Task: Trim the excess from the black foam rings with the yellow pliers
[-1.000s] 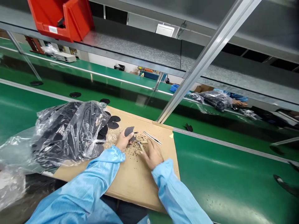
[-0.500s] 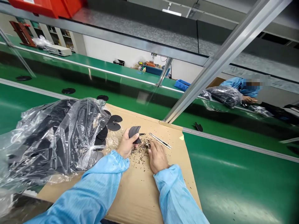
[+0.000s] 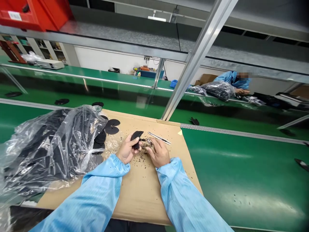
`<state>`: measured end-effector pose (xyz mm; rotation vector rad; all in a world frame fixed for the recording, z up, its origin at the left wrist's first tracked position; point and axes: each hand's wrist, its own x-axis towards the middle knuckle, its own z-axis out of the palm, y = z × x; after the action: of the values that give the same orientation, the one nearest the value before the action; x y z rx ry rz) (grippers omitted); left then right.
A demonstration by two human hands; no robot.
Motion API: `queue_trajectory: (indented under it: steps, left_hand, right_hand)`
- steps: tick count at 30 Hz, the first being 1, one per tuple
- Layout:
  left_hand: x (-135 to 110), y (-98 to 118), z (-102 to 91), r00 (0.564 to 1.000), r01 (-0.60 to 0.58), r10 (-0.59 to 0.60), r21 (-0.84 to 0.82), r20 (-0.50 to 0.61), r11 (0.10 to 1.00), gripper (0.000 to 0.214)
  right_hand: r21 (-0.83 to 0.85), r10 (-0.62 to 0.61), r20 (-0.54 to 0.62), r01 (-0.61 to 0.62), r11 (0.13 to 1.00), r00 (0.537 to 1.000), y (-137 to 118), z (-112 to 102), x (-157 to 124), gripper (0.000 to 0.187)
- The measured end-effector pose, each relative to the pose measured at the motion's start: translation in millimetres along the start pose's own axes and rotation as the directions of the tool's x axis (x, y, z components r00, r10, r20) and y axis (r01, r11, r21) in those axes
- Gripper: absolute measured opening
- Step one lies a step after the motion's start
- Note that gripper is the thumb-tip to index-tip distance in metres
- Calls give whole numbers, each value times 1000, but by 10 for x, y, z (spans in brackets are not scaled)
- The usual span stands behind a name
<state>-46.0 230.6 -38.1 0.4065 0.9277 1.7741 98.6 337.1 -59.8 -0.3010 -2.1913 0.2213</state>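
Note:
My left hand (image 3: 126, 150) is closed around a black curved, flat piece (image 3: 137, 138), its thumb pressed on the near face. Close by on the right, the curled fingers of my right hand (image 3: 159, 152) pinch a small shiny metal tool (image 3: 149, 141), whose kind I cannot make out. A thin dark part lies between the tool and the black piece; whether they touch is unclear. Beneath both hands, small black scraps (image 3: 142, 158) litter a cardboard sheet (image 3: 145, 193). Just beyond my right hand lies a slim silver cutter-like tool (image 3: 159, 138).
A clear plastic bag (image 3: 55, 145) full of black pieces bulges at the left, with loose black discs (image 3: 112, 126) beside it. A metal post (image 3: 188, 74) rises behind the cardboard from the green bench (image 3: 231, 174). Across the bench, a person (image 3: 231, 80) in blue handles things.
My right hand has lifted from the cardboard and brought the metal tool up beside the black piece. My left hand has turned the piece slightly. The camera view has shifted.

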Motion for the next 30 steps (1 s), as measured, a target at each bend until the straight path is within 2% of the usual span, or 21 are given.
queue_trajectory:
  steps: [10, 17, 21, 23, 27, 30]
  left_hand:
    - [21, -3, -19, 1000, 4, -4, -27, 3, 1000, 67]
    - [17, 1, 4, 1000, 16, -17, -66, -15, 998, 60]
    - [19, 1, 14, 997, 32, -36, -53, -65, 998, 47]
    - [22, 2, 17, 996, 10, -13, -34, -91, 999, 46]
    - [37, 15, 8, 985, -115, 110, -36, -130, 993, 52]
    - [47, 25, -5, 983, -130, 120, -65, -140, 989, 50]
  right_hand:
    - [41, -59, 9, 58, 997, 998, 1, -37, 40, 38]
    - [-30, 0, 114, 3, 1000, 993, 0, -52, 26, 32]
    - [-4, 57, 156, -57, 998, 986, -15, -49, 4, 32]
    - [29, 71, 133, -75, 997, 989, -25, -56, 8, 32]
    - [68, 88, 52, -92, 993, 995, -25, -84, 35, 32]
    - [55, 87, 26, -88, 995, 996, -13, -93, 43, 33]
